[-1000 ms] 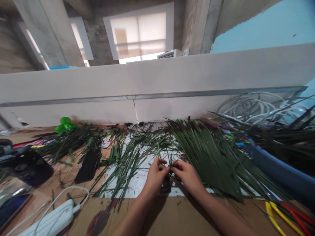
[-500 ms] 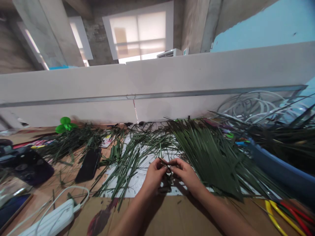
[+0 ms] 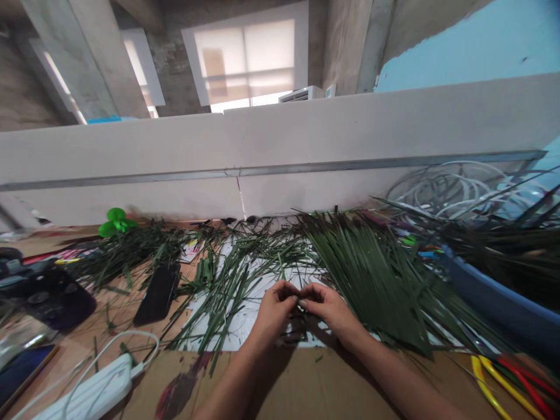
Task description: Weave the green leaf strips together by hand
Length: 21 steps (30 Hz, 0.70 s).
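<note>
My left hand [image 3: 279, 306] and my right hand [image 3: 324, 306] meet fingertip to fingertip above a white sheet [image 3: 249, 318]. Both are closed in a pinch, thumbs and forefingers pressed on a thin, dark leaf strip that the fingers now mostly hide. Below them, something dark [image 3: 294, 333] shows on the sheet; whether it hangs from the strip or lies there, I cannot tell. Loose cut green leaf strips [image 3: 225, 297] lie left of my hands. A thick fan of long green leaves [image 3: 371, 274] spreads out close by on the right.
A blue tub [image 3: 499, 300] of leaves stands at right, with yellow-handled [image 3: 490, 385] and red-handled tools in front. At left lie a black phone [image 3: 157, 294], a white power strip [image 3: 94, 391] and a dark container [image 3: 56, 300]. Brown cardboard [image 3: 280, 385] covers the near edge.
My fingertips have drawn closer together and curled inward. The dark strip that showed between them is now mostly hidden. Everything else lies as before.
</note>
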Each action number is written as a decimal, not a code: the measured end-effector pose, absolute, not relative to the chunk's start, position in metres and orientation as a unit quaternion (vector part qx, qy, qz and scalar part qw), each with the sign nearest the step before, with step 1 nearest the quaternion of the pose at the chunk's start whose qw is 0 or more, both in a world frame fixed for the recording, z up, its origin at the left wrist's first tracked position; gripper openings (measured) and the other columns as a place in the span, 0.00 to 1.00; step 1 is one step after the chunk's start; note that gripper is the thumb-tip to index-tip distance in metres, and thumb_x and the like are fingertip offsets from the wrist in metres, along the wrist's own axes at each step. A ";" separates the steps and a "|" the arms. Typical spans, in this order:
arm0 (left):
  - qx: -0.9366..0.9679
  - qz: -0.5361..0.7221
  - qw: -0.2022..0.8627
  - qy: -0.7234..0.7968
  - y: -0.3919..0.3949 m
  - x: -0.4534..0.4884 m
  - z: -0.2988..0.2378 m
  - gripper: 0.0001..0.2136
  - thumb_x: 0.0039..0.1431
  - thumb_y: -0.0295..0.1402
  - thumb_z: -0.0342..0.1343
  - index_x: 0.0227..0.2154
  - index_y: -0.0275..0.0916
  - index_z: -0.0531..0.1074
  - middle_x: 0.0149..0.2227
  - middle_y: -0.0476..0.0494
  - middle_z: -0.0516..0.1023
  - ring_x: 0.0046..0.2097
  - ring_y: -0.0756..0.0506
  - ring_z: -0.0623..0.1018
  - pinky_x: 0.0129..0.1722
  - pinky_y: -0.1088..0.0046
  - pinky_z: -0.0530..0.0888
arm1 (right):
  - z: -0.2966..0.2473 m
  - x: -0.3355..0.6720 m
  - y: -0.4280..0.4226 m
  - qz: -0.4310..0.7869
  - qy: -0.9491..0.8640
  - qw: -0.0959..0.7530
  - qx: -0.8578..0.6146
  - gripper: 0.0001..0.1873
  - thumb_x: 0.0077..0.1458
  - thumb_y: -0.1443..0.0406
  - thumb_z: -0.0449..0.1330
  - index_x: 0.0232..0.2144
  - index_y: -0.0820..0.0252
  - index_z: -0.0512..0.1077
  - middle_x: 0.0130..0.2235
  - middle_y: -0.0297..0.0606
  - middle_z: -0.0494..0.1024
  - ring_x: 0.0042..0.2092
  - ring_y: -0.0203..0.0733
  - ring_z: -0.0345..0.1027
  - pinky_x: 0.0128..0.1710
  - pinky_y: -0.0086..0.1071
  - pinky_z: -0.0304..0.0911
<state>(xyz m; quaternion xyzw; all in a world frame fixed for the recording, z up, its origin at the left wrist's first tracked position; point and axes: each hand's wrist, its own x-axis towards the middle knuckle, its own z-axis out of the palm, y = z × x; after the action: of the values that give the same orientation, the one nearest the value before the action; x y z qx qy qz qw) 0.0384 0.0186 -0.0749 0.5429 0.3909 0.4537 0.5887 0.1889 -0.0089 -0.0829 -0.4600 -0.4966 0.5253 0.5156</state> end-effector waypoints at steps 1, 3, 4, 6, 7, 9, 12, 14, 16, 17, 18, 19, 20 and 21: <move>0.542 0.453 0.591 0.391 0.019 0.038 -0.075 0.06 0.40 0.27 0.62 0.24 0.38 0.72 0.22 0.50 0.72 0.26 0.50 0.70 0.27 0.75 0.66 | -0.084 0.189 -0.008 0.522 -0.498 0.515 -0.462 0.16 0.38 0.58 0.71 0.30 0.60 0.74 0.29 0.33 0.77 0.34 0.42 0.70 0.37 0.34 0.62; 0.539 0.450 0.595 0.392 0.020 0.037 -0.075 0.05 0.40 0.26 0.61 0.24 0.37 0.72 0.23 0.49 0.73 0.26 0.50 0.71 0.28 0.75 0.67 | -0.086 0.189 -0.008 0.516 -0.502 0.512 -0.468 0.15 0.39 0.59 0.70 0.30 0.60 0.74 0.29 0.33 0.77 0.34 0.42 0.70 0.37 0.34 0.62; 0.537 0.448 0.596 0.394 0.020 0.037 -0.075 0.05 0.40 0.26 0.61 0.24 0.37 0.73 0.23 0.49 0.73 0.26 0.50 0.71 0.28 0.75 0.67 | -0.086 0.190 -0.008 0.514 -0.503 0.510 -0.472 0.15 0.39 0.59 0.70 0.30 0.60 0.74 0.29 0.33 0.77 0.34 0.42 0.69 0.37 0.34 0.62; 0.532 0.446 0.597 0.401 0.020 0.036 -0.076 0.05 0.40 0.26 0.62 0.24 0.37 0.73 0.22 0.49 0.73 0.25 0.50 0.71 0.27 0.75 0.67 | -0.085 0.190 -0.008 0.509 -0.506 0.507 -0.477 0.14 0.39 0.59 0.69 0.30 0.60 0.74 0.28 0.33 0.76 0.33 0.42 0.69 0.35 0.34 0.61; 0.530 0.446 0.597 0.405 0.020 0.036 -0.076 0.06 0.40 0.27 0.62 0.25 0.37 0.73 0.22 0.49 0.74 0.25 0.50 0.71 0.27 0.75 0.67 | -0.084 0.190 -0.009 0.506 -0.507 0.507 -0.479 0.14 0.39 0.59 0.69 0.30 0.60 0.74 0.28 0.32 0.76 0.33 0.41 0.68 0.35 0.33 0.61; 0.525 0.447 0.595 0.413 0.021 0.036 -0.077 0.07 0.40 0.28 0.64 0.25 0.37 0.73 0.22 0.48 0.74 0.25 0.49 0.72 0.27 0.74 0.67 | -0.081 0.190 -0.010 0.500 -0.510 0.510 -0.479 0.15 0.40 0.59 0.69 0.30 0.59 0.74 0.28 0.32 0.75 0.32 0.40 0.67 0.33 0.33 0.59; 0.520 0.449 0.588 0.426 0.022 0.035 -0.079 0.08 0.40 0.30 0.65 0.25 0.36 0.72 0.22 0.47 0.75 0.25 0.49 0.72 0.27 0.74 0.67 | -0.076 0.190 -0.013 0.506 -0.504 0.515 -0.475 0.13 0.46 0.57 0.65 0.32 0.58 0.73 0.26 0.30 0.72 0.28 0.37 0.62 0.29 0.31 0.56; 0.518 0.449 0.582 0.438 0.023 0.035 -0.080 0.09 0.41 0.31 0.65 0.25 0.36 0.72 0.21 0.47 0.74 0.24 0.49 0.72 0.26 0.74 0.67 | -0.075 0.190 -0.014 0.514 -0.495 0.519 -0.472 0.10 0.48 0.58 0.62 0.31 0.57 0.72 0.24 0.28 0.69 0.25 0.35 0.58 0.26 0.30 0.54; 0.518 0.447 0.575 0.450 0.024 0.035 -0.082 0.09 0.41 0.33 0.65 0.25 0.36 0.71 0.19 0.49 0.73 0.22 0.49 0.71 0.24 0.74 0.66 | -0.077 0.190 -0.014 0.502 -0.496 0.531 -0.468 0.08 0.47 0.60 0.62 0.28 0.57 0.70 0.24 0.27 0.67 0.25 0.35 0.58 0.27 0.29 0.54; 0.517 0.445 0.572 0.455 0.024 0.035 -0.083 0.10 0.42 0.34 0.65 0.25 0.36 0.71 0.18 0.49 0.73 0.21 0.49 0.70 0.24 0.74 0.65 | -0.078 0.190 -0.013 0.489 -0.502 0.540 -0.466 0.07 0.45 0.62 0.63 0.27 0.57 0.69 0.24 0.27 0.68 0.27 0.35 0.59 0.28 0.30 0.55; 0.517 0.444 0.569 0.460 0.024 0.035 -0.083 0.10 0.42 0.35 0.66 0.25 0.36 0.71 0.18 0.50 0.72 0.21 0.50 0.70 0.23 0.75 0.65 | -0.080 0.190 -0.012 0.476 -0.511 0.547 -0.462 0.08 0.43 0.63 0.64 0.26 0.57 0.69 0.25 0.27 0.68 0.28 0.36 0.61 0.29 0.30 0.56; 0.518 0.442 0.568 0.463 0.024 0.035 -0.084 0.11 0.42 0.35 0.66 0.24 0.36 0.71 0.17 0.50 0.72 0.20 0.50 0.70 0.23 0.75 0.65 | -0.082 0.189 -0.011 0.464 -0.521 0.551 -0.458 0.08 0.42 0.64 0.64 0.28 0.57 0.69 0.26 0.28 0.69 0.30 0.37 0.63 0.31 0.30 0.58; 0.519 0.440 0.568 0.464 0.025 0.035 -0.084 0.11 0.42 0.36 0.66 0.24 0.36 0.71 0.17 0.50 0.71 0.20 0.50 0.70 0.23 0.75 0.65 | -0.084 0.189 -0.010 0.455 -0.530 0.551 -0.456 0.10 0.41 0.65 0.65 0.30 0.57 0.71 0.26 0.28 0.70 0.31 0.38 0.64 0.32 0.31 0.59; 0.520 0.438 0.568 0.464 0.025 0.035 -0.084 0.12 0.42 0.37 0.66 0.24 0.36 0.71 0.17 0.51 0.71 0.20 0.50 0.69 0.23 0.75 0.64 | -0.085 0.188 -0.010 0.447 -0.539 0.548 -0.457 0.12 0.41 0.66 0.64 0.33 0.57 0.72 0.26 0.28 0.71 0.31 0.39 0.65 0.33 0.31 0.59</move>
<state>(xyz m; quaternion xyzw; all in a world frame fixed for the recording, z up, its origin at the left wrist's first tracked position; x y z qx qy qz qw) 0.0352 0.0247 -0.0836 0.5196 0.4644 0.4379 0.5680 0.1884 -0.0095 -0.0851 -0.4568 -0.5393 0.4469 0.5485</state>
